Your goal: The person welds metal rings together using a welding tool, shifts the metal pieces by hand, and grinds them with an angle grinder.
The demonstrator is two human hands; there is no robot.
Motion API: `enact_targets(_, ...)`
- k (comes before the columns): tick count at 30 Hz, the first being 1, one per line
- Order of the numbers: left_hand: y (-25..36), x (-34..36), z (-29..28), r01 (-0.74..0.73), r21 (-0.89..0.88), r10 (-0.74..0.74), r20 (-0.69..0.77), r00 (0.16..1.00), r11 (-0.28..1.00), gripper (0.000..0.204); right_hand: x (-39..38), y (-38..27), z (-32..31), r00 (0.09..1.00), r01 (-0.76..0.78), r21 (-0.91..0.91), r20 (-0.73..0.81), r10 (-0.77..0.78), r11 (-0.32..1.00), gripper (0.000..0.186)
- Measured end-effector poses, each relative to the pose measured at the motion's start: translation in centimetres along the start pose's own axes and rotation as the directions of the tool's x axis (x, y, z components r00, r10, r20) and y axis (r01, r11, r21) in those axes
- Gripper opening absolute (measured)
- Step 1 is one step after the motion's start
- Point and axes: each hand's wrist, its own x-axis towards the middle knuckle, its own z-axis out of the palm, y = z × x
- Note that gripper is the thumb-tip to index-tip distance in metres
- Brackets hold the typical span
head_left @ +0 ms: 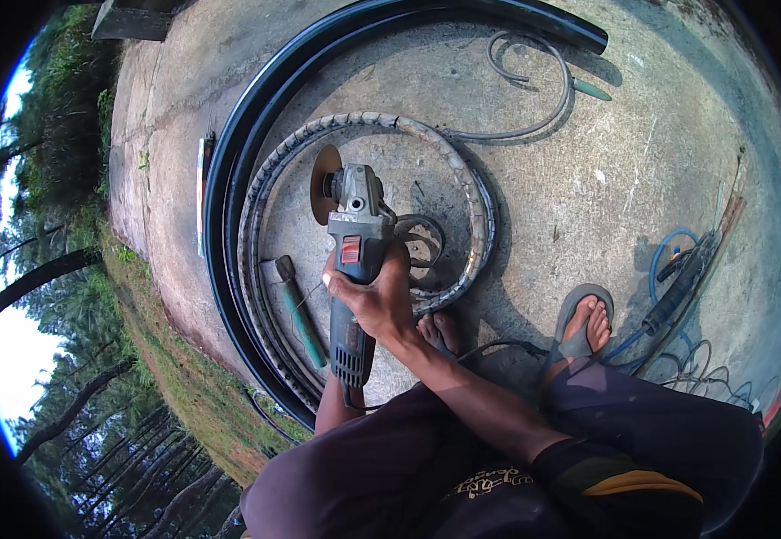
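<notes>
My right hand (377, 296) wraps round the body of an angle grinder (352, 337), its thumb on the near side below a red switch. The grinder points away from me, with a thin brown disc (326, 185) standing on edge at the upper left of its head. Whether the disc is turning cannot be told. Only a little of my left hand and wrist (335, 411) shows, beside the grinder's rear end; its fingers are hidden behind the tool. On the concrete below lies a green-handled tool (298, 314) with a dark head, inside a coiled, spirally wrapped hose (269, 180).
A thick black pipe (229, 153) curves round the coil's left and far sides. A grey cable (534, 133) with a green end piece (592, 89) lies beyond. My sandalled foot (585, 322) rests at right, near tangled cables and a blue hose (665, 247). Grass (175, 350) borders the concrete.
</notes>
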Motion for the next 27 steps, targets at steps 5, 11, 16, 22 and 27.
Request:
enact_targets(5, 0.3, 0.1, -0.4, -0.012, 0.031, 0.012, 0.000, 1.000, 0.999, 0.032, -0.1, -2.1, 0.3, 0.999, -0.039, 0.004, -0.036, 0.039, 0.999, 0.053)
enact_targets(11, 0.3, 0.3, -0.5, -0.020, 0.071, 0.019, 0.021, 1.000, 0.997, 0.031, -0.2, -2.7, 0.1, 0.998, -0.054, -0.002, -0.020, 0.054, 0.999, 0.056)
enact_targets(16, 0.6, 0.3, -0.5, -0.037, 0.102, 0.034, 0.035, 0.999, 0.994, 0.030, -0.2, -2.0, 0.1, 1.000, -0.014, -0.021, 0.016, 0.014, 1.000, 0.056)
enact_targets(22, 0.9, 0.7, -0.4, -0.079, 0.147, 0.070, 0.067, 0.995, 0.986, 0.029, -0.5, -1.4, 0.7, 0.999, -0.036, -0.001, 0.013, 0.036, 0.999, 0.056)
enact_targets(27, 1.5, 1.0, -0.5, -0.118, 0.187, 0.103, 0.089, 0.991, 0.975, 0.028, -0.9, -2.0, 0.6, 0.999, -0.048, 0.000, 0.000, 0.048, 0.999, 0.058)
